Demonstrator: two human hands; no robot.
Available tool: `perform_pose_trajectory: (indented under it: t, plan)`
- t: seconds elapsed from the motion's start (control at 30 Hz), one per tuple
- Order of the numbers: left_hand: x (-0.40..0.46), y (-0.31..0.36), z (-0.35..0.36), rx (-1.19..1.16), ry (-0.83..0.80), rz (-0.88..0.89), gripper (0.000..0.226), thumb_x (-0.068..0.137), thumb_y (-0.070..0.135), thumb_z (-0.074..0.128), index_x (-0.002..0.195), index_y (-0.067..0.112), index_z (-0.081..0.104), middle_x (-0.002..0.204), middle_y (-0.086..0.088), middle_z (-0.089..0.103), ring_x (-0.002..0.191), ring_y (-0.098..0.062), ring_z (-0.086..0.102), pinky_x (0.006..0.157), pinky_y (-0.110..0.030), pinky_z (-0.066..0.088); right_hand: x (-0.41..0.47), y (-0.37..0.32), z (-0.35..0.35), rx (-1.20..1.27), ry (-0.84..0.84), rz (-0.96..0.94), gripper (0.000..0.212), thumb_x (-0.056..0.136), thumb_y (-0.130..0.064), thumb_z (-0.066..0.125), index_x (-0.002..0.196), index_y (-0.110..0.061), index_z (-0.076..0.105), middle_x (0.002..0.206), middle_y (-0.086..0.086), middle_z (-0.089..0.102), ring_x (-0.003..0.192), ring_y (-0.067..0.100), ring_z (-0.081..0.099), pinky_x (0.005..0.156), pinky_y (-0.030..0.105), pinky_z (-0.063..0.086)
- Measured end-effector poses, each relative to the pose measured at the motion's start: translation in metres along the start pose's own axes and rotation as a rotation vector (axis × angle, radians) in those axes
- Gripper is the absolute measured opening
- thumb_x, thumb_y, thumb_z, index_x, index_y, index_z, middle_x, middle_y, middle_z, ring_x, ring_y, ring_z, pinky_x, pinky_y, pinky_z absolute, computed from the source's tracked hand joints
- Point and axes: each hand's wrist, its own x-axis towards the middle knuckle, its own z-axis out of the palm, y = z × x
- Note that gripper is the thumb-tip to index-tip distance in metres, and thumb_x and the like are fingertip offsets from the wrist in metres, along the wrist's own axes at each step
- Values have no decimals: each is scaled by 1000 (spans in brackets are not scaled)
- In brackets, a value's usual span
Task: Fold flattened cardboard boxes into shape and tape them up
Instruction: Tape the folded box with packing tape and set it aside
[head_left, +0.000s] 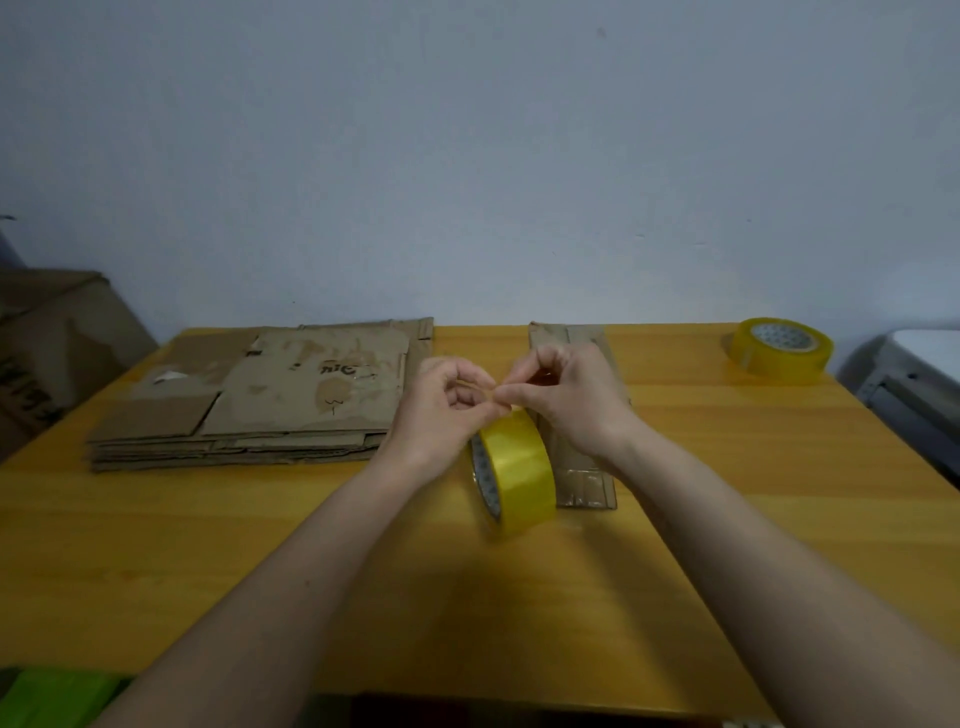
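A yellow tape roll (514, 467) hangs on edge above the middle of the wooden table (208, 545). My left hand (447, 405) grips the top of the roll. Right beside it, my right hand (566, 395) pinches at the roll's upper edge with thumb and fingertips; the tape end itself is too small to make out. A narrow flattened cardboard box (582, 478) lies under and behind my right hand, partly hidden. A stack of several flattened cardboard boxes (260, 400) lies at the back left of the table.
A second yellow tape roll (779, 351) lies flat at the table's back right corner. A large cardboard box (52, 353) stands off the table's left edge. A grey-white object (919, 374) sits beyond the right edge. The wall is close behind the table.
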Motion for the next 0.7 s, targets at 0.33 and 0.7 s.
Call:
perform_pose_trajectory:
  t: [0.33,0.7]
  plan:
    - [2,0,12,360,50,170,19,70,13,83,66,19,65,91,3,62,87,-12,61,76,-19,49,-14,5,-11,-12,70,-61,11,78,-6,75,83,-16,73,90,-4,63,89,13,60,82,29,49]
    - [22,11,25,-336,459,-79,24,81,3,73,65,14,58,83,-4,68,73,-19,62,54,-22,50,-62,60,-36,251,-98,199,64,72,-1,79,126,-23,53,107,-12,68,99,2,65,75,15,50]
